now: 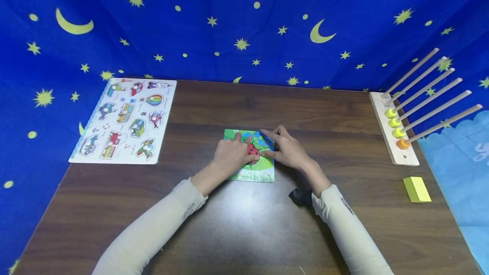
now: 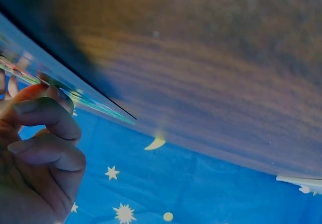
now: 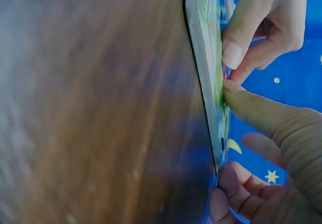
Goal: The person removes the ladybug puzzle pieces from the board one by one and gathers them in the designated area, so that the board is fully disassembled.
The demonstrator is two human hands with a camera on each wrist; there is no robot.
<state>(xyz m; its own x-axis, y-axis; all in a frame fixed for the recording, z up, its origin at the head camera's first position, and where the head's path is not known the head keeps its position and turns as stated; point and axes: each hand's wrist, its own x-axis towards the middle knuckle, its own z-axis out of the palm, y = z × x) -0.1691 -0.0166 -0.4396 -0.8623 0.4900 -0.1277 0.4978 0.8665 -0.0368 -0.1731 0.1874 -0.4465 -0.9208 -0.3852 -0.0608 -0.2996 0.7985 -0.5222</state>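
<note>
A ladybug picture board (image 1: 263, 165) lies flat on the dark wooden table (image 1: 328, 113), beneath both hands. The left hand (image 1: 231, 154)'s thumb and bent fingers touch it about the ladybug; whether they pinch anything I cannot tell. The right hand (image 1: 289, 151), loosely spread, rests its thumb on top, fingertips by the edge.

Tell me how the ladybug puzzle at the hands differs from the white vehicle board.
Size: the ladybug puzzle looks smaller than the vehicle board. Picture: the ladybug puzzle shows a red ladybug on green, the vehicle board many separate vehicles on white. Contact: the left hand and right hand touch the ladybug puzzle; neither touches the vehicle board. Shared: both are four-sided, colourful panels on the table.
</note>
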